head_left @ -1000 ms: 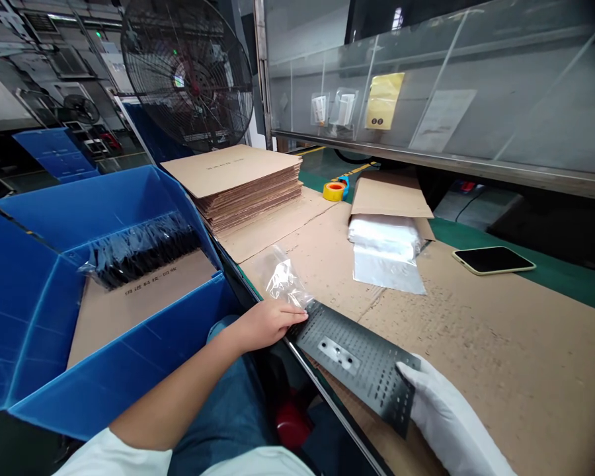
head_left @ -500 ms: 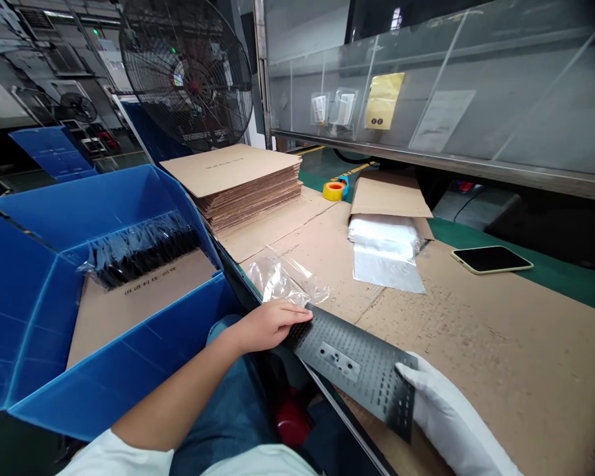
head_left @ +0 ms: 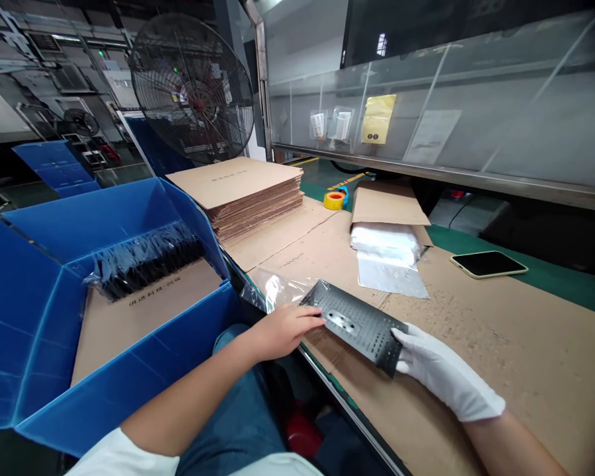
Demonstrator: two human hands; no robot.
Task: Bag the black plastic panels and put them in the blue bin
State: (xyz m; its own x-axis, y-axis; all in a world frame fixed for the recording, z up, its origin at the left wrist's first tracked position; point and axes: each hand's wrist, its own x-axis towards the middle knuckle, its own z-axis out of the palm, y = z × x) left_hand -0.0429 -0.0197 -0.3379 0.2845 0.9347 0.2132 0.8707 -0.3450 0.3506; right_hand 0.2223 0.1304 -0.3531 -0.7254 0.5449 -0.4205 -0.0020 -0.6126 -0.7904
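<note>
A dark, flat perforated panel (head_left: 359,320) with a lighter plate near its middle is held between both hands above the cardboard-covered table. My bare left hand (head_left: 288,328) grips its left end, fingers over the top face. At the right end, my right hand (head_left: 424,360), in a white glove, has its thumb on top and fingers beneath. A crumpled clear plastic bag (head_left: 277,291) lies just beyond my left hand, partly behind the panel.
A blue bin (head_left: 129,354) with a bagged dark bundle (head_left: 146,261) stands left. Stacked cardboard sheets (head_left: 258,198), yellow tape (head_left: 334,200), white plastic bags (head_left: 389,264) and a phone (head_left: 489,264) lie on the table (head_left: 525,357). A fan (head_left: 193,92) stands behind.
The panel and both hands have moved up in the picture, farther over the table. More of my right forearm shows. The clear bag now sits partly behind the panel's left end.
</note>
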